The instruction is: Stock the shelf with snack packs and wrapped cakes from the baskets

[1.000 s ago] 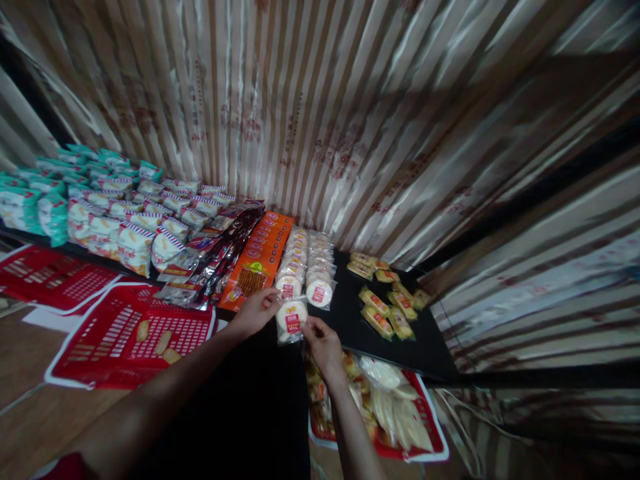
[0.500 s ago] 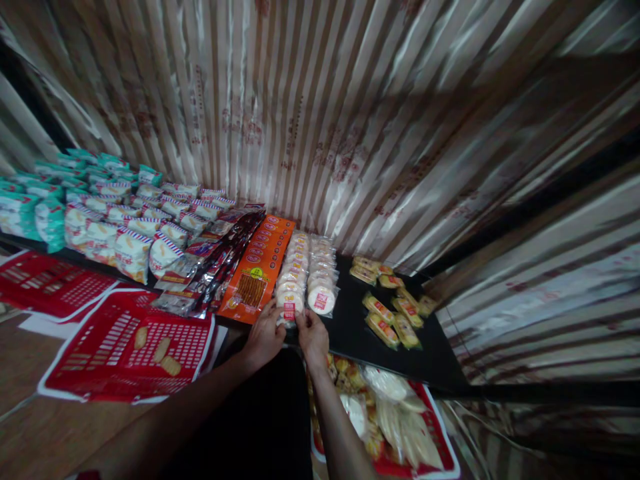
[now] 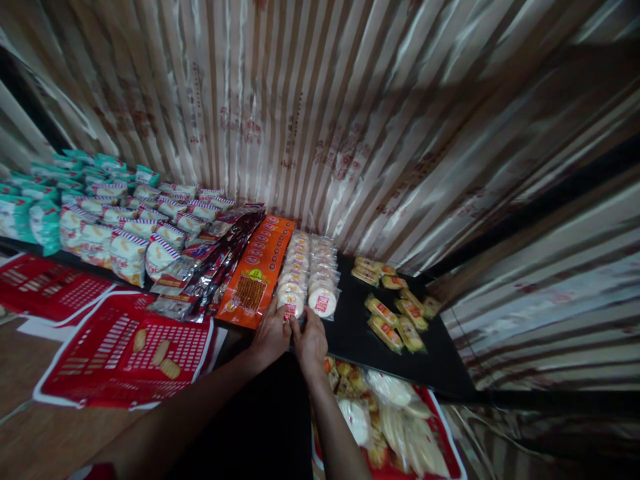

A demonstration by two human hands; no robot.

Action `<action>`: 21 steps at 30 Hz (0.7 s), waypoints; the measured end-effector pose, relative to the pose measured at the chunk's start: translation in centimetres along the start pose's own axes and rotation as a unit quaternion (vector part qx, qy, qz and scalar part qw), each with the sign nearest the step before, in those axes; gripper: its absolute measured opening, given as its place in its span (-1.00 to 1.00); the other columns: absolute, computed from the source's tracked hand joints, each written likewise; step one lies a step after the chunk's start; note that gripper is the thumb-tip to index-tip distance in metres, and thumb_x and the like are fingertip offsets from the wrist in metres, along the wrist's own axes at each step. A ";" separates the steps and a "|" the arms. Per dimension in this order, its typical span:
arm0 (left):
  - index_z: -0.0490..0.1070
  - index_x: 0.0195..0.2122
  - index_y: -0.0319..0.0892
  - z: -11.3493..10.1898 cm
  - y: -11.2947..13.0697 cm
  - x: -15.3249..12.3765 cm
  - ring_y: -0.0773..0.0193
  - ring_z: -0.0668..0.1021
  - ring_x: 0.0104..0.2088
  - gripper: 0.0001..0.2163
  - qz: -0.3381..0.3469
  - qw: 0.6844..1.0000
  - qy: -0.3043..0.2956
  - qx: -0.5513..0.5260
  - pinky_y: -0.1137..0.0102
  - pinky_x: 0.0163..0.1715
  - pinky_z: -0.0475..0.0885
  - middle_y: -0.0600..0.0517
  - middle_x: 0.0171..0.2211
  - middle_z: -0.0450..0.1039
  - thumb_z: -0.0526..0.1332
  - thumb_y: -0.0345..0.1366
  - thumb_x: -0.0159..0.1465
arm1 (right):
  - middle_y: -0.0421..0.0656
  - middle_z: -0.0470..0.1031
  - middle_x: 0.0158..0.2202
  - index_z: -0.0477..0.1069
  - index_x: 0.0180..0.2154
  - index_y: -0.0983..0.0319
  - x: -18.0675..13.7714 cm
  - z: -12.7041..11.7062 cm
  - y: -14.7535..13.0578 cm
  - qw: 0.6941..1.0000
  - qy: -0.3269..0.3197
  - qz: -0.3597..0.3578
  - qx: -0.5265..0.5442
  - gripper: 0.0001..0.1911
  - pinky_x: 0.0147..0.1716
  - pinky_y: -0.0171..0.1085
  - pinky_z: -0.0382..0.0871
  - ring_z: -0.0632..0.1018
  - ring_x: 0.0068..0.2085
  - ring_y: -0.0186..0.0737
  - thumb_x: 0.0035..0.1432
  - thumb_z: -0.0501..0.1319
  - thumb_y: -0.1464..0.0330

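Observation:
Two rows of round white rice crackers in clear wrappers stand on a black shelf. At the front of the left row is a rice cracker pack [image 3: 291,304] with a red label. My left hand [image 3: 271,335] grips its left lower edge, fingers closed. Against its right lower edge my right hand [image 3: 310,339] is closed too, thumb and fingers at the wrapper. The hands partly cover the pack's bottom. Just right of it, the front pack of the second row [image 3: 323,302] leans back. A flat orange snack bag [image 3: 255,270] lies along the left side.
Dark red packets [image 3: 220,260], white snack bags [image 3: 127,257] and green bags [image 3: 44,223] fill the shelf leftward. Small yellow packs [image 3: 384,331] lie on the black shelf [image 3: 345,333] to the right. Red baskets [image 3: 125,360] stand below left; another, a filled basket [image 3: 453,453], is below right.
The view has shifted slightly. Both hands stay at the front rice cracker pack, with the right fingers now slightly lower and nearer its bottom edge.

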State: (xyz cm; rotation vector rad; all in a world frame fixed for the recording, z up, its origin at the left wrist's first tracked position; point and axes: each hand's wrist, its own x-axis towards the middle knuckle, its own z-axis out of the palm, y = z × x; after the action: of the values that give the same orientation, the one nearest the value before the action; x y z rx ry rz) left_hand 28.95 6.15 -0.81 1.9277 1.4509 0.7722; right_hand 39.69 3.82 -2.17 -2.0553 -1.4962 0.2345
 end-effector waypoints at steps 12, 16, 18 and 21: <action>0.33 0.01 -0.23 0.6 -0.5 0.3 0.14 0.21 0.19 -0.60 0.030 0.999 0.025 0.005 0.19 0.19 0.14 -0.08 0.14 0.23 -0.02 -0.50 0.15 | -0.04 0.44 -0.09 0.28 0.00 0.25 0.4 0.5 -0.2 0.998 0.015 0.034 0.044 -0.58 -0.17 -0.22 0.29 0.45 -0.14 -0.13 0.15 -0.01 0.22; 0.32 0.01 -0.25 0.7 -0.1 0.5 0.11 0.18 0.20 -0.60 0.023 0.999 0.020 0.014 0.20 0.19 0.14 -0.10 0.17 0.18 0.00 -0.50 0.14 | -0.06 0.44 -0.12 0.29 -0.03 0.24 0.6 0.4 -0.2 0.998 0.001 0.042 0.040 -0.61 -0.17 -0.23 0.30 0.45 -0.13 -0.12 0.14 0.00 0.23; 0.32 0.02 -0.27 0.7 0.1 0.3 0.09 0.15 0.22 -0.60 0.028 0.999 0.024 0.020 0.20 0.20 0.12 -0.12 0.19 0.13 0.01 -0.50 0.14 | -0.03 0.43 -0.10 0.29 -0.01 0.26 0.5 0.3 -0.2 0.999 0.003 0.036 0.037 -0.59 -0.15 -0.21 0.30 0.44 -0.12 -0.11 0.15 -0.01 0.23; 0.33 0.01 -0.30 0.6 0.4 -0.1 0.05 0.13 0.22 -0.61 0.027 0.999 0.034 0.028 0.17 0.20 0.09 -0.16 0.20 0.09 0.02 -0.51 0.13 | 0.01 0.40 -0.05 0.26 0.04 0.29 0.1 0.3 -0.1 0.999 0.012 0.014 0.031 -0.55 -0.09 -0.19 0.28 0.42 -0.06 -0.09 0.15 0.00 0.24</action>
State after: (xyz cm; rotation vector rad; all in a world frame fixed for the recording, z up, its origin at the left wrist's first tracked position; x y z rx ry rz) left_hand 29.60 5.91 -0.95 2.0077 1.4814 0.8366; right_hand 39.48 4.04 -2.32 -2.0251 -1.4283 0.2629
